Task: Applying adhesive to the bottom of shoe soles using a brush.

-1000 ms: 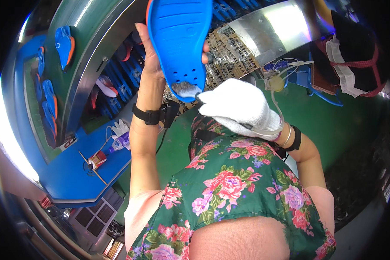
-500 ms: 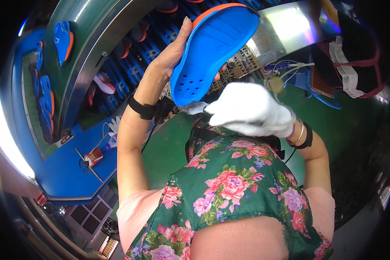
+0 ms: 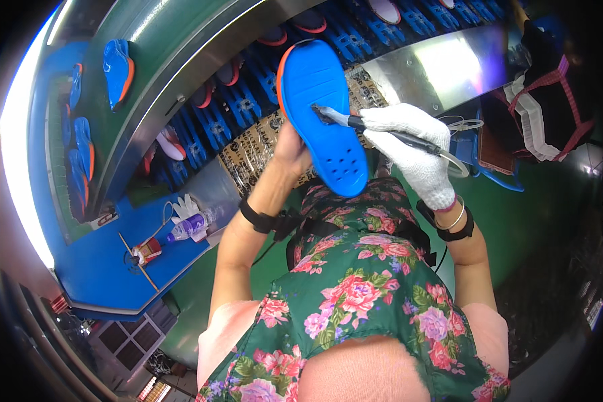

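My bare left hand (image 3: 290,149) grips a blue shoe sole (image 3: 315,80) with an orange edge from beneath its left side; most of those fingers are hidden behind it. The sole is tilted up, its inner face toward me, with a cluster of small holes at the near end. In a white knitted glove, my right hand (image 3: 412,151) is closed around a brush (image 3: 338,117) with a black handle and a pale tube trailing from its back end. The dark brush tip touches the middle of the sole's inner face.
Several blue-and-orange soles (image 3: 118,74) lie on the green belt at the left. Beyond my hands, shoes stand on a blue rack (image 3: 345,40). The blue table (image 3: 87,268) carries a purple-labelled bottle (image 3: 189,226) and a white glove (image 3: 185,206). A dark bag (image 3: 559,110) sits at the right.
The sole has swung more upright and come nearer to me. My right hand has moved up and to the right, and the brush tip has gone from the near end to the sole's middle.
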A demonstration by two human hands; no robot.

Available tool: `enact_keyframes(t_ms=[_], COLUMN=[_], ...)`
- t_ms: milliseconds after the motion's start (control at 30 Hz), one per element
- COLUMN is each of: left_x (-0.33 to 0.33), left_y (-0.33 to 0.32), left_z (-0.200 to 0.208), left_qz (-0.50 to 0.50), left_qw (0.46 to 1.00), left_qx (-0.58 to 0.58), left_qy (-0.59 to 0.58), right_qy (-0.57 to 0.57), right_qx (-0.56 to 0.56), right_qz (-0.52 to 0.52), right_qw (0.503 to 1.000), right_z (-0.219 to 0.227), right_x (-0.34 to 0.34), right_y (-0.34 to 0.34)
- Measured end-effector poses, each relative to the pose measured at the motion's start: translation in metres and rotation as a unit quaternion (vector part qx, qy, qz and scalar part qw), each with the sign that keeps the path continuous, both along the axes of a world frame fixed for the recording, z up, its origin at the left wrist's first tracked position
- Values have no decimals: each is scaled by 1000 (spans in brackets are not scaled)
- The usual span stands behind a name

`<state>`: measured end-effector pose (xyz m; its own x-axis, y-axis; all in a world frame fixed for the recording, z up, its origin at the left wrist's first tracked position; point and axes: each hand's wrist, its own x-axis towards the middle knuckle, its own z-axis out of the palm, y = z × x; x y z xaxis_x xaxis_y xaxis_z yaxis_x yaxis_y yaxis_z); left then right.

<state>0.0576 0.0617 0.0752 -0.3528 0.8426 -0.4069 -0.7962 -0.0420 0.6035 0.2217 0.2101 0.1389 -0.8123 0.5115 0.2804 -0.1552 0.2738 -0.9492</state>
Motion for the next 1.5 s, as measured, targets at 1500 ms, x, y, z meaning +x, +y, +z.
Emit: enact_keyframes(t_ms=[1500], left_x=[51], left_y=[-28], left_z=[-21], left_qz=[77], left_qw=[990], left_qx=[77], left_qy=[-88], right_qy=[78], right_qx=[283], right_qz=[18], right_qw=[956], right_z=[36], right_x=[-24], right_y=[-11])
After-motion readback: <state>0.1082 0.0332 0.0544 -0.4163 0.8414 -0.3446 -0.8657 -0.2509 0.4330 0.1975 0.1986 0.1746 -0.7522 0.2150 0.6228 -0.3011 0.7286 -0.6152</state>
